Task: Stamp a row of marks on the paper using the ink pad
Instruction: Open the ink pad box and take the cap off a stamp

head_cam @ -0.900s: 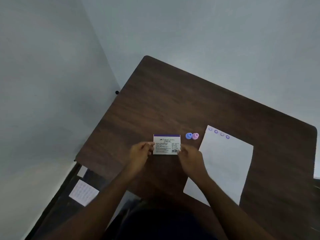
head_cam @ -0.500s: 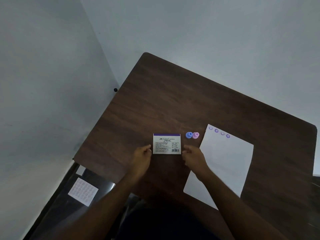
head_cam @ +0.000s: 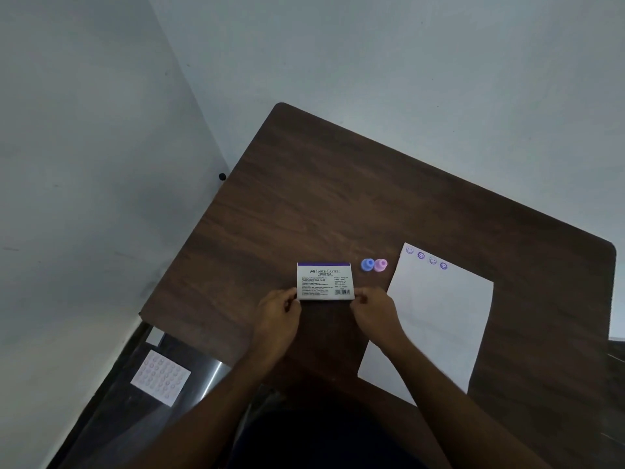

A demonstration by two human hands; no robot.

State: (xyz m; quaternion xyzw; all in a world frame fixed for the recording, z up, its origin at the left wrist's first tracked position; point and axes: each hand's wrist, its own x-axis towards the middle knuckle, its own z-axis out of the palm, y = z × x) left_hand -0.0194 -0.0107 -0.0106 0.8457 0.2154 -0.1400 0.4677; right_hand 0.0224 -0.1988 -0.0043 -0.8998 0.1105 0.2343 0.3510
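Observation:
The ink pad [head_cam: 324,280] is a closed white box with a purple stripe and printed label, lying flat on the dark wooden table [head_cam: 338,198]. My left hand [head_cam: 279,316] pinches its near left corner. My right hand [head_cam: 375,313] pinches its near right corner. Just right of the box stand a blue stamp [head_cam: 367,265] and a pink stamp [head_cam: 380,265], side by side and untouched. The white paper [head_cam: 436,326] lies to the right of them, with a row of several purple round marks [head_cam: 426,258] along its far edge.
Grey walls close off the table's far and left sides. On the floor at the lower left lies another white sheet [head_cam: 160,377] covered with faint round marks. A small white scrap [head_cam: 155,336] lies beside it.
My hands held the box by its sides, drew back a little toward me and off it, and now have their fingertips on its near corners. The box has not visibly shifted.

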